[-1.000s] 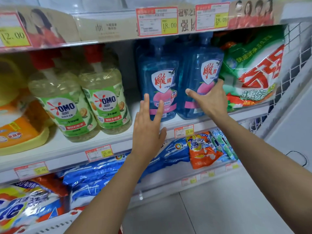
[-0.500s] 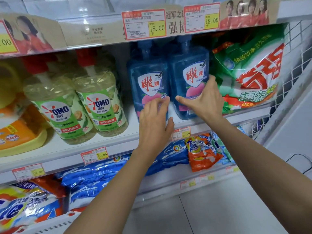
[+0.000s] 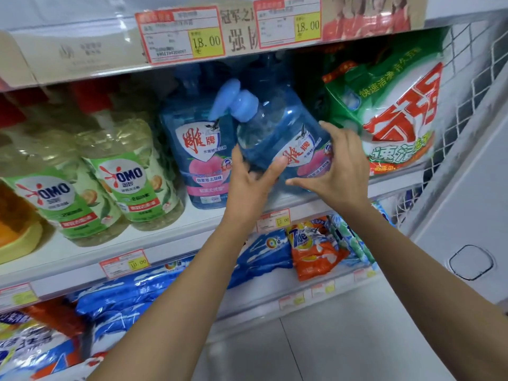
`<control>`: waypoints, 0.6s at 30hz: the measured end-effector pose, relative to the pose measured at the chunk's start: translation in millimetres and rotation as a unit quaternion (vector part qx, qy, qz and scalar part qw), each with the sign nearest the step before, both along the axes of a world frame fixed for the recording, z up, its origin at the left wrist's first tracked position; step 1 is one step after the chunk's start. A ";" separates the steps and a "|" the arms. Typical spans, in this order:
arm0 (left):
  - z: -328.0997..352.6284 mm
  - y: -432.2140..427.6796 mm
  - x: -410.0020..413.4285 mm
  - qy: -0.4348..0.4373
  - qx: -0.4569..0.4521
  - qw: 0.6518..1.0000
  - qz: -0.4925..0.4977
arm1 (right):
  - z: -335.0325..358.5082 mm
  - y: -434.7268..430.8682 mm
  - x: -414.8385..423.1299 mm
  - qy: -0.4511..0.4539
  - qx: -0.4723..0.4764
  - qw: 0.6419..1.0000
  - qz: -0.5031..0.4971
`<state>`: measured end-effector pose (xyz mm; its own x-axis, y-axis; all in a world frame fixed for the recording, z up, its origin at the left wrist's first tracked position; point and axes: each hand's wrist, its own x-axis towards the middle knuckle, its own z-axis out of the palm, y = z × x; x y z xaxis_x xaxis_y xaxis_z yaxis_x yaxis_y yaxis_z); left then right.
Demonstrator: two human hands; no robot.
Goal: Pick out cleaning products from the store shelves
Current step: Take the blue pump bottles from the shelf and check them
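Observation:
A blue pump bottle of dish soap (image 3: 277, 133) is tilted to the left, its pump head leaning forward off the middle shelf (image 3: 170, 229). My left hand (image 3: 251, 182) grips its lower left side. My right hand (image 3: 341, 171) grips its right side and base. A second, identical blue bottle (image 3: 198, 158) stands upright just to the left, touching the tilted one.
Two green-labelled OMO bottles (image 3: 129, 177) stand further left, an orange-and-yellow container at the far left. A big green-and-white detergent bag (image 3: 390, 116) leans at the right. Blue and orange powder bags (image 3: 313, 246) fill the shelf below. Price tags line the shelf edges.
Both hands closed on the right blue bottle, which was upright on the shelf. It has tipped leftward and come forward. The view moved closer to the shelf.

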<state>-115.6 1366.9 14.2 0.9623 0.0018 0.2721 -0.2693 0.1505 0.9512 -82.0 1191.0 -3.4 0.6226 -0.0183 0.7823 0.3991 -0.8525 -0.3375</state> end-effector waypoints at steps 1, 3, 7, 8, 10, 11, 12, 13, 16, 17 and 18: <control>-3.4 0.8 -3.5 -0.003 -0.002 1.000 0.006 | -2.6 -0.9 -2.5 -0.007 0.000 1.000 0.011; -10.8 2.6 -12.9 -0.017 -0.008 1.000 0.019 | -6.7 -0.4 -8.0 -0.025 -0.004 0.999 0.035; -11.9 12.5 -33.4 -0.057 -0.010 0.996 0.064 | 0.2 12.1 -23.4 -0.053 0.013 0.995 0.078; -7.4 17.0 -37.9 -0.069 -0.003 0.995 0.075 | 5.1 18.5 -28.5 -0.052 0.019 0.995 0.086; 4.2 27.9 -47.9 -0.089 -0.005 0.992 0.085 | 15.1 33.0 -41.4 -0.038 0.034 0.993 0.103; 9.5 34.3 -52.9 -0.096 -0.009 0.992 0.078 | 19.7 41.2 -49.9 -0.022 0.053 0.992 0.109; 13.7 40.7 -58.3 -0.099 -0.010 0.993 0.067 | 22.8 50.1 -59.6 0.003 0.082 0.990 0.117; 15.5 47.9 -65.5 -0.096 -0.006 0.994 0.055 | 24.4 59.9 -70.4 0.037 0.117 0.984 0.128; 11.3 74.6 -90.7 -0.075 0.000 0.996 0.051 | 19.2 92.8 -105.5 0.141 0.198 0.956 0.163; 6.6 85.6 -100.6 -0.066 -0.007 0.996 0.062 | 14.3 101.6 -115.6 0.167 0.204 0.948 0.179; 1.5 96.6 -111.6 -0.053 -0.019 0.996 0.069 | 8.5 107.5 -124.5 0.187 0.209 0.939 0.200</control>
